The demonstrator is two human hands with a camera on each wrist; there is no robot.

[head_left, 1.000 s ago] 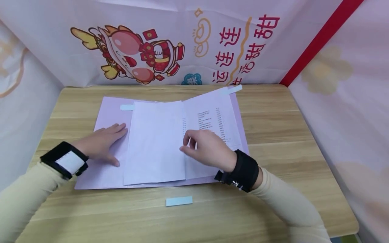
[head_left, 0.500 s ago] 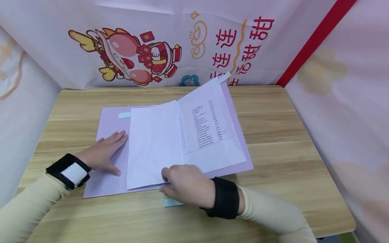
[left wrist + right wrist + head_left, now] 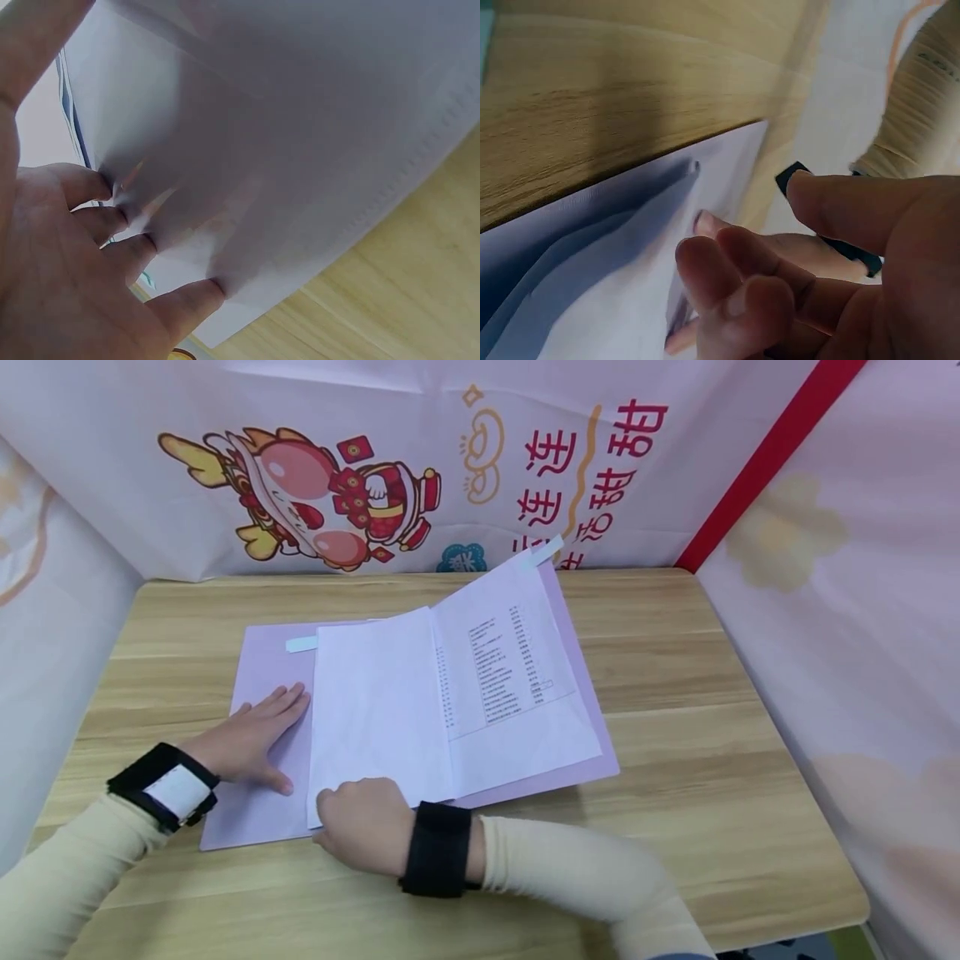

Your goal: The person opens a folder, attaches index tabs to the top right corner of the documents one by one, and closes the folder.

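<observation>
A lilac folder (image 3: 258, 647) lies spread out with white sheets inside. My left hand (image 3: 251, 739) rests with fingers spread on the folder's left cover; its fingertips (image 3: 214, 289) meet the cover in the left wrist view. The left-hand sheet (image 3: 375, 710) is blank, while the right-hand sheet (image 3: 513, 668) bears a printed list. At the lower left corner of the blank sheet is my right hand (image 3: 367, 827), covering that corner from the head view. Its fingers are loosely curled in the right wrist view, thumb (image 3: 840, 206) apart, nothing visible between. The folder's right side tilts up.
Pale blue tabs stick out at the sheets' tops: a left tab (image 3: 302, 644) and a right tab (image 3: 547, 551). Part of a blue strip (image 3: 484, 37) shows on the wooden table (image 3: 697, 760). A printed cloth (image 3: 420, 410) hangs behind.
My right hand has moved from over the printed sheet, down and left, to the blank sheet's lower left corner. The folder's right side has risen and turned slightly. My left hand stays on the cover.
</observation>
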